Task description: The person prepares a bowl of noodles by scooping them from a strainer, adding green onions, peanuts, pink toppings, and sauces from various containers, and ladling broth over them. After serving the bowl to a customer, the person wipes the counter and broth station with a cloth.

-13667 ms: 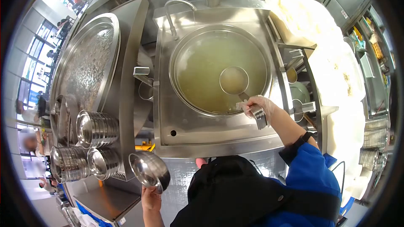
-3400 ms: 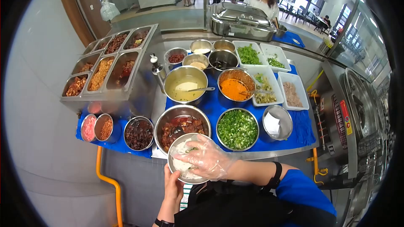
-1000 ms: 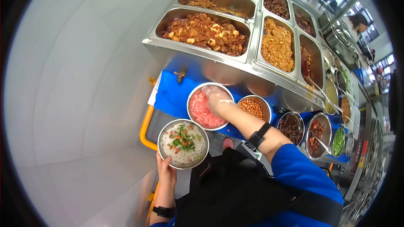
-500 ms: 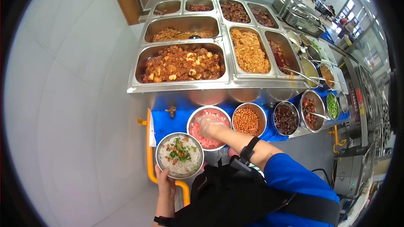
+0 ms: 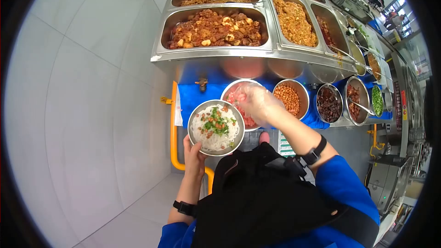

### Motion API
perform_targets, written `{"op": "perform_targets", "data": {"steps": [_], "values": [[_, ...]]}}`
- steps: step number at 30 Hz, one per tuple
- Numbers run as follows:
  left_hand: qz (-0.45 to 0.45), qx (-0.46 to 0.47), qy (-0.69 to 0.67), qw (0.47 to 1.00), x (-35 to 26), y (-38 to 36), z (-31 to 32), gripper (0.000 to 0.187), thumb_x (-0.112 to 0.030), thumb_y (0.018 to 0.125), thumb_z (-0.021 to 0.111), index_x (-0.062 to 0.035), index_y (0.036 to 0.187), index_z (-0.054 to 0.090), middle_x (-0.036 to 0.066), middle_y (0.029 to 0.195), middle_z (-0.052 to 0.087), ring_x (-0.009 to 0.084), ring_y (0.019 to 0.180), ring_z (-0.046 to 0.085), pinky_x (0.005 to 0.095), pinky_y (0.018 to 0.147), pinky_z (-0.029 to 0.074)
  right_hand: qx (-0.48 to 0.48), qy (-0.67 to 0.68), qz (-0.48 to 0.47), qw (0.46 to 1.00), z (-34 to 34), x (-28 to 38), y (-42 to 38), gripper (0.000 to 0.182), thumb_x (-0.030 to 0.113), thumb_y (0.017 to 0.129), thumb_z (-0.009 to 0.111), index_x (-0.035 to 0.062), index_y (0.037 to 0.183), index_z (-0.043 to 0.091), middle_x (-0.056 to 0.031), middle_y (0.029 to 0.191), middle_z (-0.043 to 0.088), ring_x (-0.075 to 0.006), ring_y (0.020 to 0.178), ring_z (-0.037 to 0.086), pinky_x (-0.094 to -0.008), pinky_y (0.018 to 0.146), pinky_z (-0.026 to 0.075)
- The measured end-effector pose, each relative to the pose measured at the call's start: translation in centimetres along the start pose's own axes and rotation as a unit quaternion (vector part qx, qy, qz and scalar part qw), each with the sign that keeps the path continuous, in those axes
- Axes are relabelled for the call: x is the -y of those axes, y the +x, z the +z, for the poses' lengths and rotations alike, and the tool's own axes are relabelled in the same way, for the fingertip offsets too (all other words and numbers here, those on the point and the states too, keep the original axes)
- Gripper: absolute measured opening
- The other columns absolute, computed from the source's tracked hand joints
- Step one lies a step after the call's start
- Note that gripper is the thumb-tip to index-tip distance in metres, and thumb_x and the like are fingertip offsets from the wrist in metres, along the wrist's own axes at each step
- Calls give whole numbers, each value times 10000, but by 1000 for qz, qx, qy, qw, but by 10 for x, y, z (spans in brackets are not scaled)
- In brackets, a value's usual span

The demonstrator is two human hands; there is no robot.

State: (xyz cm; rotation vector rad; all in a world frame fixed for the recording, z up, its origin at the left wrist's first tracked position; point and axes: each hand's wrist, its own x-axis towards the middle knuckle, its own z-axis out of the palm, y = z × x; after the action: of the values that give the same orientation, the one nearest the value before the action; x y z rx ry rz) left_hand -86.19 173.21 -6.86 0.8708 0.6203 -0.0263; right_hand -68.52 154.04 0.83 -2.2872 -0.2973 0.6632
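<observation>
My left hand [image 5: 195, 152] grips the rim of a steel bowl [image 5: 189, 131] from below left, its thumb over the edge. White rice noodles [image 5: 202, 128] fill the bowl, topped with chopped greens [image 5: 217, 123] and peanuts [image 5: 210, 134]. My right hand [image 5: 258, 103], in a clear plastic glove, is above a steel bowl of diced pink pieces [image 5: 248, 121], possibly ham or meat. Its fingers are curled together, with pink pieces at the fingertips. The glove hides part of that bowl.
Along the blue-covered shelf [image 5: 186, 93] stand bowls of peanuts [image 5: 287, 97], dark dried chillies [image 5: 329, 104], a reddish topping with a spoon [image 5: 353, 96] and chopped green onion [image 5: 377, 100]. Behind rise steel pans of cooked food [image 5: 216, 30]. A yellow rail [image 5: 174, 128] and white wall [image 5: 92, 110] are left.
My right hand has lifted out of the pink pieces and curled its fingers. The noodle bowl in my left hand has come closer to the pink bowl. The camera view has tilted down.
</observation>
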Motion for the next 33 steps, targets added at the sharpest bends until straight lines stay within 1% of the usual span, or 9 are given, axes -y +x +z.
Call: {"op": "perform_targets", "data": {"steps": [3, 11, 15, 19, 21, 24, 27, 29, 33], "values": [[2, 24, 0, 1000, 1, 5, 15, 496, -109, 817, 518, -113, 1274, 325, 94, 1223, 486, 228, 1082, 552, 377, 794, 526, -56, -97, -308, 945, 22, -3, -11, 149, 128, 825, 559, 80, 945, 632, -142, 947, 631, -292, 904, 611, -384, 780, 489], [32, 47, -23, 998, -1, -18, 51, 549, -184, 788, 564, -128, 1294, 360, 69, 1199, 498, 208, 1081, 522, 345, 770, 504, 48, -277, -358, 890, -9, 53, -62, 398, 290, 733, 640, 113, 1083, 572, -94, 1061, 598, -274, 952, 574, -409, 869, 445], [48, 28, -40, 998, -9, -39, 73, 608, -236, 764, 590, -134, 1318, 363, 60, 1198, 499, 204, 1037, 531, 327, 713, 503, -125, -125, -475, 862, -7, 29, -66, 604, 309, 664, 689, 148, 1222, 526, -64, 1034, 594, -272, 1080, 508, -473, 974, 358], [43, 20, -46, 998, -22, -52, 83, 598, -274, 752, 596, -140, 1300, 399, 56, 1192, 502, 206, 1033, 530, 326, 677, 504, -78, -120, -521, 842, -35, 39, -76, 652, 297, 667, 693, 160, 1273, 494, -64, 1124, 565, -282, 1164, 452, -522, 1007, 309], [50, 8, -43, 998, -29, -57, 91, 612, -292, 755, 589, -89, 1299, 397, 81, 1241, 491, 241, 1107, 510, 381, 823, 487, -87, -85, -551, 826, -40, 36, -70, 654, 284, 672, 695, 161, 1279, 485, -65, 1187, 544, -277, 1190, 435, -533, 1012, 297], [57, 11, -50, 997, -48, -55, 97, 654, -287, 758, 570, -18, 1316, 361, 129, 1324, 441, 295, 1208, 450, 441, 1013, 373, -158, -64, -493, 853, -89, 42, -63, 664, 195, 661, 731, 131, 1274, 484, -104, 1245, 511, -290, 1171, 460, -479, 1006, 331], [62, 53, -46, 996, -75, -44, 91, 685, -302, 757, 565, -24, 1339, 334, 139, 1333, 426, 293, 1221, 432, 437, 1014, 369, -215, 77, -422, 877, -133, 20, -39, 678, 113, 701, 741, 108, 1307, 437, -146, 1223, 507, -258, 1056, 542, -396, 901, 445], [57, 40, -26, 997, -97, -31, 83, 777, -357, 713, 619, -26, 1351, 323, 143, 1322, 432, 304, 1201, 446, 448, 982, 399, -213, 154, -264, 928, -158, 4, -22, 719, 88, 742, 727, 95, 1357, 354, -124, 1077, 572, -175, 909, 585, -330, 790, 492], [49, 70, -21, 996, -146, 0, 64, 757, -333, 729, 599, -17, 1354, 313, 151, 1341, 417, 297, 1219, 431, 437, 1009, 373, -213, 193, -129, 949, -187, -9, 43, 791, 102, 749, 734, 48, 1387, 271, -38, 786, 611, -116, 717, 586, -264, 717, 489]]}}
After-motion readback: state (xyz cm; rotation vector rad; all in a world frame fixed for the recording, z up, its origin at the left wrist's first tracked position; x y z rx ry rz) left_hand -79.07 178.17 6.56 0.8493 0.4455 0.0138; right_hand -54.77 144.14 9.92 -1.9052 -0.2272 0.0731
